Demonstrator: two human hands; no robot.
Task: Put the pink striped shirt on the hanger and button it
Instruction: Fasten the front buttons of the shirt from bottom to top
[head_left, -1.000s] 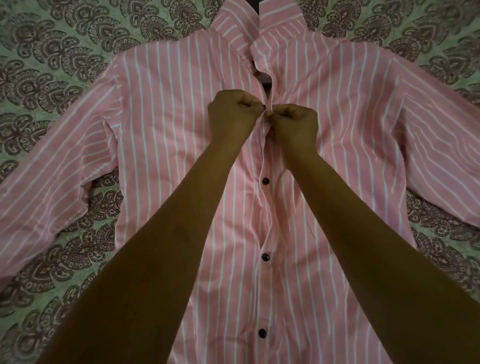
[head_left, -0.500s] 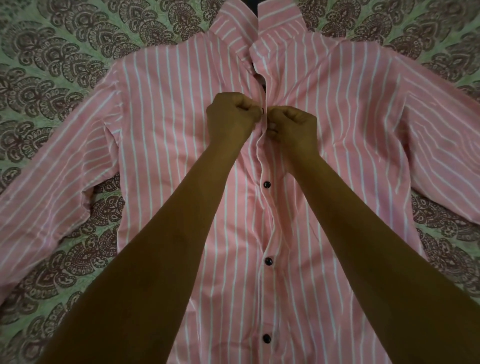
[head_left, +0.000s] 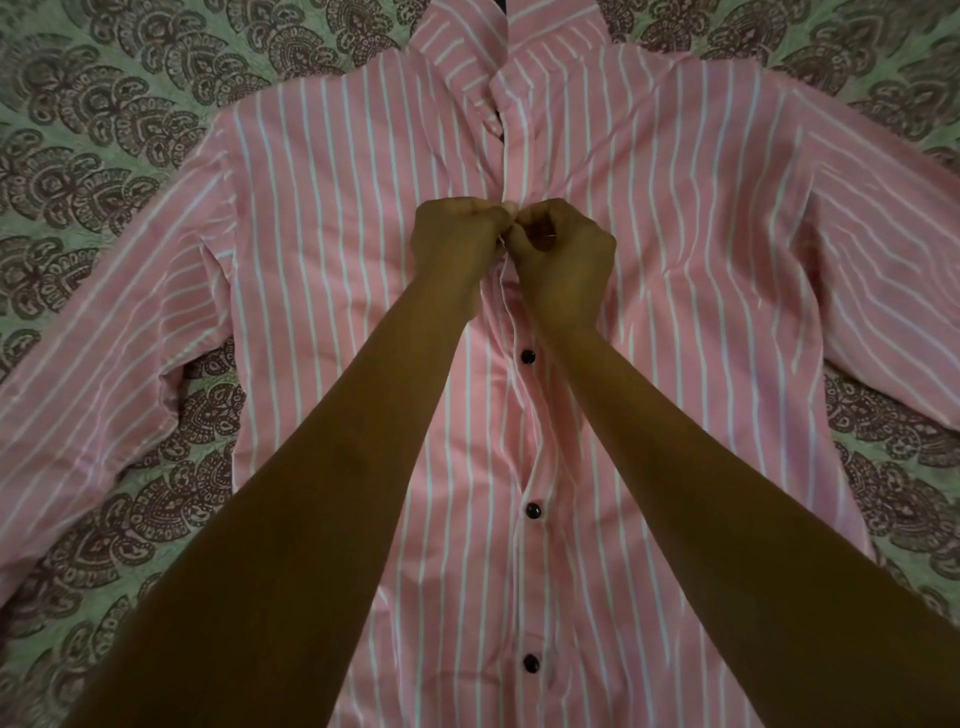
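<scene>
Both hands, left hand (head_left: 457, 239) and right hand (head_left: 563, 260), pinch the pink striped shirt (head_left: 675, 260) placket, fastening an upper button; next, probably the collar button farther up.

1. The pink striped shirt (head_left: 332, 291) lies face up, sleeves spread, on a green patterned cloth (head_left: 104, 130).
2. The left hand (head_left: 454, 239) and right hand (head_left: 563, 260) meet at the placket, both pinching its fabric (the button there is hidden).
3. Below them, three dark buttons (head_left: 528, 356) are fastened.
</scene>
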